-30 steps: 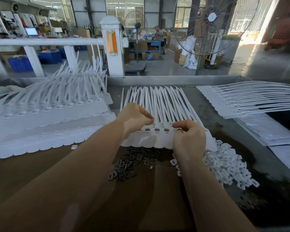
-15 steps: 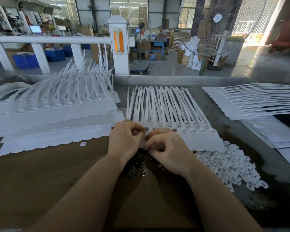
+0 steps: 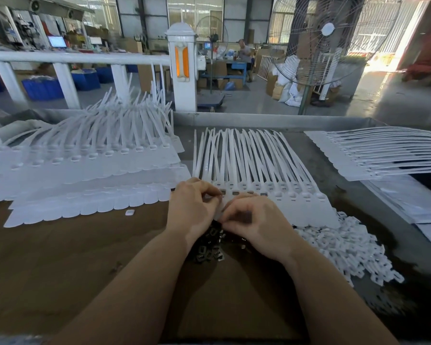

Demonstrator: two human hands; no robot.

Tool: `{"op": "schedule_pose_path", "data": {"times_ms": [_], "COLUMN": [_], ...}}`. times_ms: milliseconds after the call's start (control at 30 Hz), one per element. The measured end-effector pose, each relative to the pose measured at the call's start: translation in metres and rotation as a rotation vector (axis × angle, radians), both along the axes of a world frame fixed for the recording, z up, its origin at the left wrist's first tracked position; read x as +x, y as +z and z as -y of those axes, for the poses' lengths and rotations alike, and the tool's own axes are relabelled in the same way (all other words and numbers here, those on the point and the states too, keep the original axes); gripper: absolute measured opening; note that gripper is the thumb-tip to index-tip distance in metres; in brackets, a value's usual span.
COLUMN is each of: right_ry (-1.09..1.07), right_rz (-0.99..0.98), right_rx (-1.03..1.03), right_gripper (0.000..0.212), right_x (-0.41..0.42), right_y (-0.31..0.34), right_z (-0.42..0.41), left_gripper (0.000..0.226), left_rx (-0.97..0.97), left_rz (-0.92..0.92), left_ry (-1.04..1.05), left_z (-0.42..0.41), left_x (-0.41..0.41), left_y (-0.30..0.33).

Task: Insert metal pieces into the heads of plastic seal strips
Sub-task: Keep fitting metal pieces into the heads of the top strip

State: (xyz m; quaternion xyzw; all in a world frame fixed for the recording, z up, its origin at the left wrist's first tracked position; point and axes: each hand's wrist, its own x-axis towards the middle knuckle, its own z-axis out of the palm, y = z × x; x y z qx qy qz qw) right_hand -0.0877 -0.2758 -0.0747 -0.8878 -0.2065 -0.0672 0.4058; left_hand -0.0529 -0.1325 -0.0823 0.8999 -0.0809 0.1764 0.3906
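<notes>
A row of white plastic seal strips [image 3: 256, 160] lies in front of me, tails pointing away, heads [image 3: 284, 195] in a line. The heads on the left show dark metal inserts. A pile of dark metal pieces [image 3: 209, 252] sits just below my hands. My left hand [image 3: 192, 207] has its fingers curled at the leftmost heads, pinching what looks like a metal piece. My right hand [image 3: 259, 225] is close beside it with curled fingers pinching at the top of the metal pile. What lies between the fingertips is mostly hidden.
Stacked sheets of white strips [image 3: 85, 170] fill the left of the brown table. Another stack [image 3: 383, 155] lies at the right. A heap of small white plastic caps [image 3: 346, 250] sits right of my hands, one loose cap [image 3: 129, 212] at the left. A standing fan [image 3: 321, 46] is beyond the table rim [image 3: 259, 119].
Both hands came down from the strip heads to the metal pile and drew together. Since half a second ago they have barely moved.
</notes>
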Motion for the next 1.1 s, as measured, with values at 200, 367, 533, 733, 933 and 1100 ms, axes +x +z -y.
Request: {"op": "schedule_pose_path", "data": {"times_ms": [200, 367, 533, 733, 933, 1100], "right_ry": [-0.218, -0.312, -0.313, -0.301, -0.306, -0.3], "right_rz": [0.052, 0.103, 0.121, 0.156, 0.166, 0.158], "right_rx": [0.305, 0.282, 0.219, 0.153, 0.132, 0.132], "right_gripper": [0.015, 0.014, 0.016, 0.021, 0.015, 0.014], "right_x": [0.0017, 0.0036, 0.0044, 0.0048, 0.0046, 0.0034], "right_y": [0.0, -0.0043, -0.0058, -0.007, -0.0068, -0.0064], "right_z": [0.0035, 0.0033, 0.0037, 0.0036, 0.0034, 0.0028], "left_gripper": [0.014, 0.008, 0.012, 0.018, 0.016, 0.018], "left_rx": [0.073, 0.117, 0.041, -0.072, -0.048, 0.113], "left_rz": [0.067, 0.155, 0.033, -0.105, -0.108, -0.053], "left_ry": [-0.037, -0.086, -0.192, -0.295, -0.319, -0.274], "left_z": [0.0027, 0.0049, 0.003, -0.0013, -0.003, -0.001], "left_x": [-0.0053, -0.0095, -0.008, -0.0059, -0.0049, -0.0035], "left_y": [0.0024, 0.0019, 0.0044, 0.0075, 0.0074, 0.0031]}}
